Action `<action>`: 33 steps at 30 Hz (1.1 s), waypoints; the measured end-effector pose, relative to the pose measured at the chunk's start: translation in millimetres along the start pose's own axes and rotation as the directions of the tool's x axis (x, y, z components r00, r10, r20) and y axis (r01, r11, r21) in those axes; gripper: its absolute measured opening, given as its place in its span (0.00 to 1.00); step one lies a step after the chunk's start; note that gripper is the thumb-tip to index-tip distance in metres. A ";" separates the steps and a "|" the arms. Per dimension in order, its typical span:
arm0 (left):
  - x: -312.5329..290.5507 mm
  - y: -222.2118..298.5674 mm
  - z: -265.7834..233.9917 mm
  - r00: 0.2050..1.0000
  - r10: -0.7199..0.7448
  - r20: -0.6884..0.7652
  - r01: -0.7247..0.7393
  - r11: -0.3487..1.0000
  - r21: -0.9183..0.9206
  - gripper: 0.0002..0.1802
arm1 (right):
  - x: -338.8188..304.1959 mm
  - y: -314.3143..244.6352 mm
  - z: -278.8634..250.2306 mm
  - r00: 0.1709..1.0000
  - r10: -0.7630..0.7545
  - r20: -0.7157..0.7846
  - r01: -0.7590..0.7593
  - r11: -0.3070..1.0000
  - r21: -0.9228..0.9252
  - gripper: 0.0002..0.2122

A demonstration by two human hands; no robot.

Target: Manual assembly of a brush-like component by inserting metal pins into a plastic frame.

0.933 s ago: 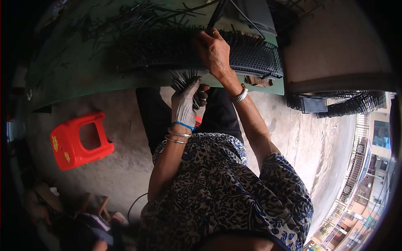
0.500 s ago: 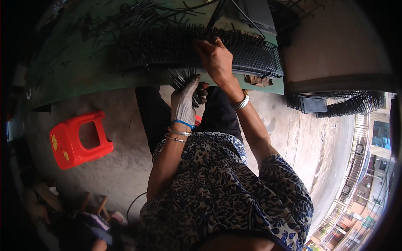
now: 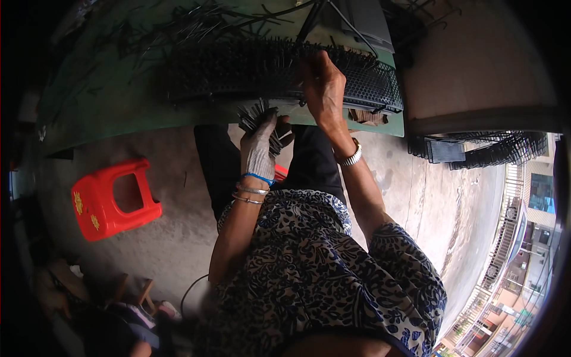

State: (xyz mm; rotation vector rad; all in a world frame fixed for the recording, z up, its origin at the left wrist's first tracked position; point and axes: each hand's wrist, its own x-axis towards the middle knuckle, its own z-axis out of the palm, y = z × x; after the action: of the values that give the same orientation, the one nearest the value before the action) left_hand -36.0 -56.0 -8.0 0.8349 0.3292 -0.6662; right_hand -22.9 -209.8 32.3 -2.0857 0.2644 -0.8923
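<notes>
My left hand (image 3: 260,144), in a pale work glove with dark fingertips, is closed around a bundle of thin black strips (image 3: 254,116) just off the table's near edge. Bare and curled, my right hand (image 3: 324,89) is over a long black perforated tray (image 3: 373,89). Its fingertips lie in shadow against the dark tray, so whether they pinch a strip is hidden. Many short black pieces (image 3: 238,65) stand upright in the tray's holes, crowded along its left and middle part; bare holes show at its right end.
Loose black strips (image 3: 196,24) lie scattered over the far side of the green table (image 3: 89,119). Folded cardboard (image 3: 367,117) sits under the tray's right end. A red plastic stool (image 3: 116,199) stands on the floor at left. Black racks (image 3: 476,149) are at right.
My right hand has shifted to the right along the tray and its fingers have curled more. My left hand keeps its bundle at nearly the same place.
</notes>
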 end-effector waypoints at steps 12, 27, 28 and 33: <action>-3.2 0.9 -0.4 1.000 0.012 0.020 -0.013 0.998 0.068 0.13 | -7.1 14.1 31.6 0.978 -0.165 0.128 0.198 0.927 -0.319 0.05; -9.4 4.6 5.6 0.999 0.052 0.015 -0.052 0.998 0.036 0.14 | -14.6 -13.6 -14.0 0.927 0.106 0.361 -0.221 0.930 0.294 0.05; -8.3 5.3 5.1 0.999 0.030 -0.013 -0.030 1.000 0.006 0.14 | -11.9 -14.3 -10.1 0.968 0.089 0.234 -0.140 0.967 0.213 0.04; -7.5 3.9 -0.7 1.000 -0.021 0.014 0.020 0.999 0.039 0.13 | -0.8 0.9 20.1 0.985 -0.151 -0.086 0.148 0.988 -0.040 0.02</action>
State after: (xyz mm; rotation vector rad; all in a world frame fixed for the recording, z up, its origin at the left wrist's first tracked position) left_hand -39.0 -50.4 -2.3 0.8648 0.3132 -0.6993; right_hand -9.8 -197.6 23.1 -2.1215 0.1723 -1.0786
